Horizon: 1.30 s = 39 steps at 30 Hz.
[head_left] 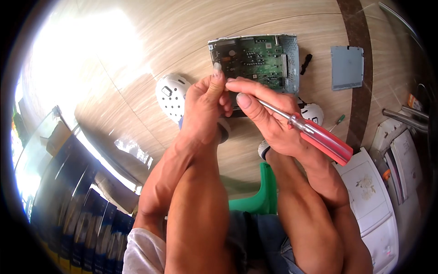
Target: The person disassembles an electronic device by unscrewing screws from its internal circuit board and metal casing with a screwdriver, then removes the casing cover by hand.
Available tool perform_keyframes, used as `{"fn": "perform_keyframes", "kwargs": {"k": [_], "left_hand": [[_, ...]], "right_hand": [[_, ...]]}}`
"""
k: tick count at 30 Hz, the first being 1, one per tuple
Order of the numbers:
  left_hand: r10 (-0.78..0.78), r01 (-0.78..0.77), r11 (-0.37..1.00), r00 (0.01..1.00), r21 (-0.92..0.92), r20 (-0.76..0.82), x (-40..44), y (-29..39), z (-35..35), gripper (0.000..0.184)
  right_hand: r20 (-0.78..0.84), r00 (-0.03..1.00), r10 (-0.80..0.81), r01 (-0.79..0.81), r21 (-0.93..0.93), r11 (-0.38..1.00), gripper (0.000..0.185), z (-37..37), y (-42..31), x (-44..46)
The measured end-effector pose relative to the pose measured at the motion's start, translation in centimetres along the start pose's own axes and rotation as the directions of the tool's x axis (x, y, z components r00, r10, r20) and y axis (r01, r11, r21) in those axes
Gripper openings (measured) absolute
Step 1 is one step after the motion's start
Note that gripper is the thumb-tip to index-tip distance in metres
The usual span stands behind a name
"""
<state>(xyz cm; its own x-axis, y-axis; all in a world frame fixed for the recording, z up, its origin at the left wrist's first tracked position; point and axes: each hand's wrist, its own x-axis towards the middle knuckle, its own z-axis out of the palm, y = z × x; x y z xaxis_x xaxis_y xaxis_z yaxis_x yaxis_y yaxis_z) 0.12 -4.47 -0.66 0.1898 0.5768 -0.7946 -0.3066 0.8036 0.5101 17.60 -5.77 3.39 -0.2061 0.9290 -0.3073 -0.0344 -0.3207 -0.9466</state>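
Red screwdriver [325, 139] is held in the right grip [273, 127]; whether the curled left grip [205, 101] holds anything, I cannot tell.

A hand could pass over the floor [320, 69] between the black piece [306, 64] and the grey panel [346, 68], while the left hand [206, 99], right hand [273, 121] and red screwdriver [323, 139] obstruct the open chassis's [290, 50] near side.

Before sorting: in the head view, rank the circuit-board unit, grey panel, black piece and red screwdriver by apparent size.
1. Circuit-board unit
2. Grey panel and red screwdriver: unsure, since the screwdriver is nearer the camera
3. Black piece
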Motion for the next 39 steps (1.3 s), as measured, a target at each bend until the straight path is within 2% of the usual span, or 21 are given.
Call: {"fn": "perform_keyframes", "kwargs": {"k": [4,5,8,9,18,22,24,27,30,31,34,35,39], "left_hand": [[-0.021,0.021,1.000,0.999,-0.004,-0.032,-0.3,-0.2,0.0,0.043],[-0.014,0.014,1.000,0.999,-0.004,-0.030,-0.3,-0.3,-0.1,0.043],[-0.011,0.010,1.000,1.000,-0.018,-0.029,-0.3,-0.3,-0.2,0.043],[-0.021,0.020,0.999,0.999,-0.032,-0.029,-0.2,-0.3,-0.2,0.043],[-0.115,0.115,0.993,0.993,-0.027,-0.015,-0.3,-0.3,-0.5,0.048],[-0.146,0.146,0.989,0.989,-0.007,0.010,-0.2,-0.5,-0.8,0.050],[-0.155,0.155,0.988,0.988,0.002,-0.027,-0.3,-0.2,-0.3,0.050],[-0.158,0.160,0.987,0.986,0.026,-0.044,-0.4,0.0,0.3,0.049],[-0.154,0.158,0.986,0.986,0.057,-0.066,-0.5,0.3,0.2,0.047],[-0.152,0.158,0.985,0.985,0.068,-0.077,-0.6,0.3,0.1,0.047],[-0.137,0.142,0.990,0.982,0.026,-0.128,-0.8,0.4,-0.8,0.045],[-0.106,0.111,0.994,0.976,0.017,-0.193,-0.9,0.4,-1.2,0.048],[0.028,0.018,0.983,0.968,0.182,-0.251,-1.4,-0.2,-2.5,0.045]], "right_hand": [[0.058,0.993,0.100,-0.100,-0.013,0.995,0.027,-0.4,-0.4,0.2],[0.040,0.997,0.071,-0.073,0.041,0.997,0.027,-0.1,0.2,0.0],[0.028,0.999,-0.024,0.024,-0.007,1.000,0.027,0.2,0.9,-0.1],[0.006,0.996,-0.083,0.084,-0.090,0.992,0.026,0.3,0.9,-0.1],[0.006,0.996,-0.088,0.089,-0.030,0.996,0.024,0.5,0.9,0.3],[-0.001,1.000,-0.010,0.010,0.060,0.998,0.024,0.4,0.6,0.4],[0.003,1.000,0.025,-0.025,0.096,0.995,0.024,0.2,0.2,0.5],[0.014,0.997,0.077,-0.078,0.040,0.996,0.035,-0.2,0.3,0.7],[-0.062,0.998,0.022,-0.024,-0.039,0.999,0.030,-0.3,1.6,1.3],[-0.095,0.995,-0.006,-0.002,-0.085,0.996,0.035,-0.3,2.0,1.6],[-0.100,0.986,0.133,-0.140,-0.065,0.988,0.036,-1.0,2.5,2.9],[-0.101,0.984,0.150,-0.155,-0.050,0.987,0.037,-1.1,3.4,3.6],[-0.069,0.984,0.164,-0.170,-0.096,0.981,0.036,-1.3,5.7,6.0]]}}
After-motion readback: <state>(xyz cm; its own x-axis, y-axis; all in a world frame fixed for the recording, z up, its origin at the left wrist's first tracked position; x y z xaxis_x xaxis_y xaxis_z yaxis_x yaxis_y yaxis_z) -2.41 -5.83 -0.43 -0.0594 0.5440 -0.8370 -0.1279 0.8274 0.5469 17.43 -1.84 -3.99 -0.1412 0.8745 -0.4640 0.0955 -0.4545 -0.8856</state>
